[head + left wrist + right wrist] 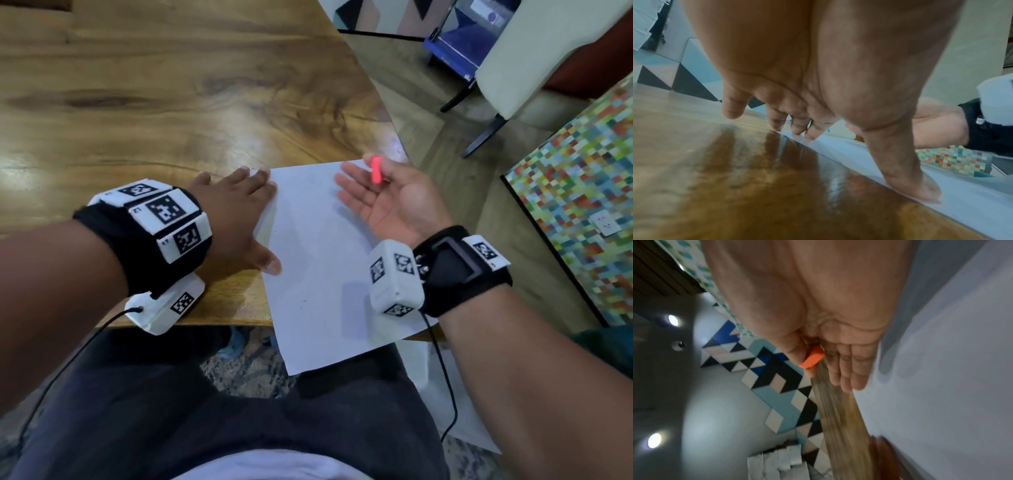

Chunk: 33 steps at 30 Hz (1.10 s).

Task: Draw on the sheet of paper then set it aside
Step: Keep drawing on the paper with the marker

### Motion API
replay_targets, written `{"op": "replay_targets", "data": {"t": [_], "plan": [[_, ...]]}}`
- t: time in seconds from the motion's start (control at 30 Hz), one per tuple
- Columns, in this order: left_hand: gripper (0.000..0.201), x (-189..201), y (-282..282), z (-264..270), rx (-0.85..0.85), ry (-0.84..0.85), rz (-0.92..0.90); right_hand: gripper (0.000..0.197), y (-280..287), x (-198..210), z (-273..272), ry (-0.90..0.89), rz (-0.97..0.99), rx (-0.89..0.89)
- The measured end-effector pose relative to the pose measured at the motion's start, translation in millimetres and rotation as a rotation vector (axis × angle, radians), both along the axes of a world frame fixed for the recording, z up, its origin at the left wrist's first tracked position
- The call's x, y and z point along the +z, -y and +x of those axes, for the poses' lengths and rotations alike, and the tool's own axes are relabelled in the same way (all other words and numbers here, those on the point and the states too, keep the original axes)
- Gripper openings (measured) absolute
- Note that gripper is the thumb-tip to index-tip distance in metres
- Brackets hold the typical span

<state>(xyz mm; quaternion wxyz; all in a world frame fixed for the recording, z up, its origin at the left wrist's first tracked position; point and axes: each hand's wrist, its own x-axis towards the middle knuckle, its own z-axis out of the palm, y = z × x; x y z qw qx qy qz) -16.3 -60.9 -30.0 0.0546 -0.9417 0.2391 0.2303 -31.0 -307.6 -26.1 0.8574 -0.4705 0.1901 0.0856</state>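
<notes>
A white sheet of paper (315, 267) lies on the wooden table (171, 102) and hangs over its near edge. My left hand (245, 219) lies flat and palm down, with fingers and thumb pressing the sheet's left edge (972, 186). My right hand (380, 198) hovers palm up over the sheet's far right corner. Its fingers are nearly straight. Its thumb pinches a small orange stub (376, 169) against the index finger. The right wrist view shows the same stub (812, 359) beside the thumb, with the paper (951, 369) behind. No marks on the sheet are plain to see.
The table's right edge (387, 113) runs diagonally just beyond the sheet. A chair (513, 68) stands on the floor past it, and a mosaic panel (575, 192) is at the right. Another white sheet (455, 411) lies low beside my lap. Bare wood stretches left and far.
</notes>
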Motion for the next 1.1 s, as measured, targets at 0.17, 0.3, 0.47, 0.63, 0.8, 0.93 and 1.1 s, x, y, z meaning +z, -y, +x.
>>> {"op": "replay_targets", "data": {"t": [0.17, 0.3, 0.47, 0.63, 0.8, 0.93, 1.1], "plan": [[0.137, -2, 0, 1, 0.006, -0.011, 0.002, 0.012, -38, -11, 10, -0.041, -0.039, 0.129], [0.135, -2, -1, -1, 0.001, -0.008, -0.005, 0.016, -27, -9, 36, 0.0, 0.026, -0.208], [0.136, -1, 0, 0, 0.005, -0.018, 0.002, 0.013, -48, -13, 26, -0.033, -0.042, 0.095], [0.138, -2, -3, 0, 0.005, -0.028, -0.017, 0.016, 20, -6, 30, -0.032, -0.032, -0.309], [0.137, -3, -2, 1, -0.006, -0.021, -0.028, 0.014, 20, 1, -21, -0.019, -0.03, 0.018], [0.137, -2, -2, 0, -0.002, -0.023, -0.028, 0.014, 21, -14, -38, -0.027, -0.086, -0.026], [0.136, -2, -2, 0, 0.011, -0.025, -0.028, 0.018, 37, -3, -53, 0.018, 0.019, -0.023]]}}
